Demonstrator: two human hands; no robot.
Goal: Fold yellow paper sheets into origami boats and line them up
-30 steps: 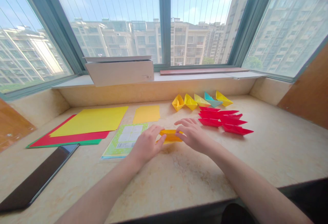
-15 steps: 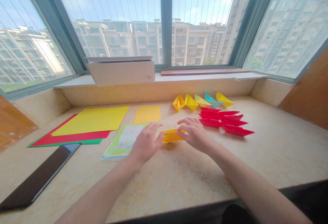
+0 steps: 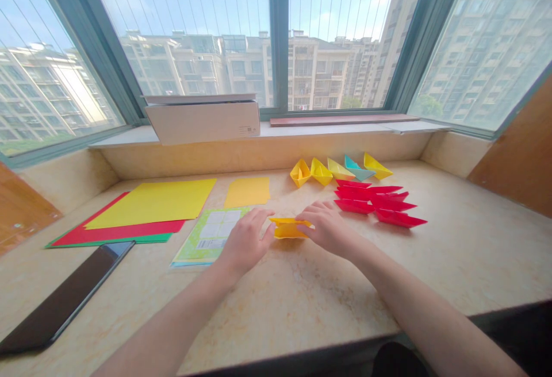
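Observation:
A folded orange-yellow paper boat [image 3: 288,228] lies on the ledge between my two hands. My left hand [image 3: 246,241] has its fingertips against the boat's left end. My right hand [image 3: 325,229] curves over its right end, with the fingers resting on the paper. The middle of the boat shows between my hands, and its ends are partly hidden by my fingers.
Several small yellow paper boats [image 3: 321,172] and a teal one [image 3: 357,169] stand behind several red boats [image 3: 375,202]. Left lie stacked coloured sheets [image 3: 150,203], a printed packet [image 3: 207,236] and a dark tablet [image 3: 64,296]. A white box [image 3: 202,121] sits on the sill.
The orange paper looks flatter than a second ago, and my fingers have shifted slightly at its ends. My arms have barely moved.

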